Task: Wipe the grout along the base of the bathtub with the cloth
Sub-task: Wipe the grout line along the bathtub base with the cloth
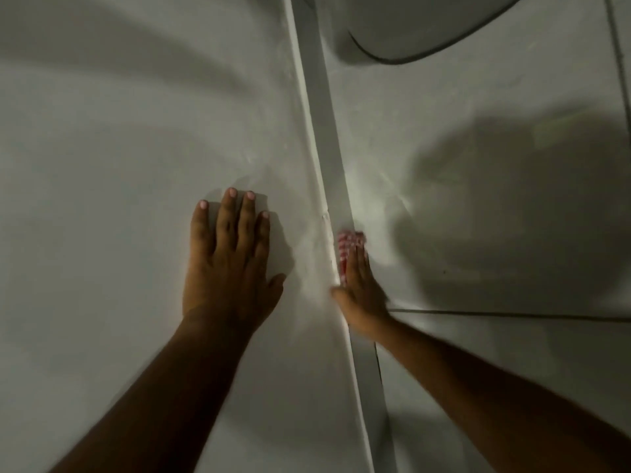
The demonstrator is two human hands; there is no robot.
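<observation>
A red-and-white checked cloth (345,249) is pressed against the side of the white bathtub (119,165), down near where the tub meets the floor. My right hand (360,291) lies flat over the cloth and holds it to that surface, fingers pointing away from me; the hand is slightly blurred. My left hand (232,264) rests flat and spread on the tub's broad top rim, holding nothing. The grout line under the cloth is hidden by the cloth and hand.
Pale floor tiles (478,148) lie to the right, with dark grout joints (512,315). A white rounded fixture base (426,25) with a dark edge stands at the top. My shadow falls across the tiles on the right.
</observation>
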